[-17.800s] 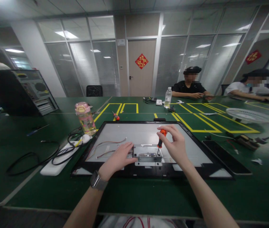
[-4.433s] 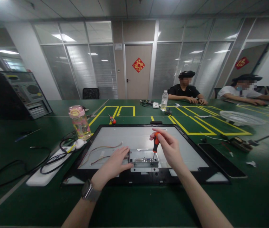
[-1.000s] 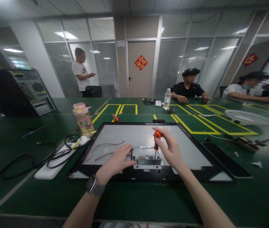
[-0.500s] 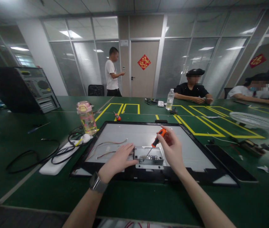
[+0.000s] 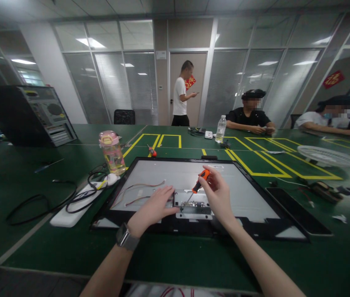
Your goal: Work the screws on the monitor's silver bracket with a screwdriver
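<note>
"Screwdriver first: where do you see it?"

"Over the metal bracket, tilted, its orange and black handle up to the right and its shaft slanting down to the left. The tip comes down near the bracket's left end. I can't tell whether it sits in a screw."

"And the fingers?"

"On the right hand, thumb and fingertips are wrapped around the handle. The left hand lies with fingers stretched out at the bracket's left end, thumb apart from them, gripping nothing that I can make out. That wrist wears a watch."

"What is the bracket on?"

"On a grey panel with a black frame, lying flat on the green table. Thin wires cross the panel to the left of the bracket."

"What's around the panel?"

"On the left, a white power strip and a pink-lidded bottle. On the right, a flat black slab. Past the far edge, a 2nd screwdriver, red-handled."

"Other people?"

"I count 3: 1 standing person in front of the door, and 2 seated people at the right, across the table."
</note>
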Tool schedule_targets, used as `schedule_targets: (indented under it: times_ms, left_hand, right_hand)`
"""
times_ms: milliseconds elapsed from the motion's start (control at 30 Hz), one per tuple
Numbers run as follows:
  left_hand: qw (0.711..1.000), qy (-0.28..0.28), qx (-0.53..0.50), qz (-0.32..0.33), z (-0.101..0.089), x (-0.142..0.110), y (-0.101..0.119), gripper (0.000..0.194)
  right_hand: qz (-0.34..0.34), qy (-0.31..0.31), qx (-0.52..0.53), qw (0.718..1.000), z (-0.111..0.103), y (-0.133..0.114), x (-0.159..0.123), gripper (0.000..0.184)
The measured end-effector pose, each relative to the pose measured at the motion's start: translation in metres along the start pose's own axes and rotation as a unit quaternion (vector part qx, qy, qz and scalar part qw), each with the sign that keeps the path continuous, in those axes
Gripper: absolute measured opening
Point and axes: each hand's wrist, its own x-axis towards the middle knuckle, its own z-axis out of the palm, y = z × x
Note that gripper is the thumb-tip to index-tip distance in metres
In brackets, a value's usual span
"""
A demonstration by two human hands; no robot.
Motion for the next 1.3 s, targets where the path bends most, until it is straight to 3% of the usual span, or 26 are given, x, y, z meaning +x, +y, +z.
schedule_targets:
  times_ms: [400,600,733,833,967,1100,1200,1300]
  left_hand:
    - [1.000,-0.007,0.012,0.004,0.002,0.002,-0.004,0.066]
    - [1.000,-0.015,0.016,-0.009,-0.002,0.000,0.003,0.065]
    - [1.000,-0.003,0.018,-0.006,0.001,0.001,0.001,0.065]
    - [1.000,0.001,0.014,-0.002,0.003,0.002,-0.002,0.066]
    - [1.000,-0.005,0.009,0.004,0.003,0.002,-0.002,0.066]
    - [1.000,-0.003,0.009,0.003,0.003,0.003,-0.003,0.068]
    - [1.000,0.004,0.005,0.010,0.003,0.004,-0.003,0.067]
    - [1.000,0.004,0.005,0.011,0.002,0.003,-0.002,0.068]
  right_hand:
    - [-0.003,-0.007,0.001,1.000,0.001,-0.003,-0.001,0.034]
    - [-0.042,-0.169,0.060,0.983,-0.003,-0.022,-0.003,0.029]
    - [-0.031,-0.217,0.102,0.970,-0.004,-0.032,-0.002,0.025]
    - [-0.038,-0.181,0.050,0.981,-0.005,-0.031,0.002,0.023]
    - [-0.125,-0.111,-0.094,0.981,-0.004,-0.030,0.009,0.023]
    - [-0.153,-0.191,-0.091,0.965,-0.001,-0.043,0.015,0.027]
    - [-0.121,-0.263,-0.079,0.954,0.002,-0.057,0.023,0.027]
    - [-0.087,-0.303,-0.072,0.946,0.003,-0.060,0.029,0.016]
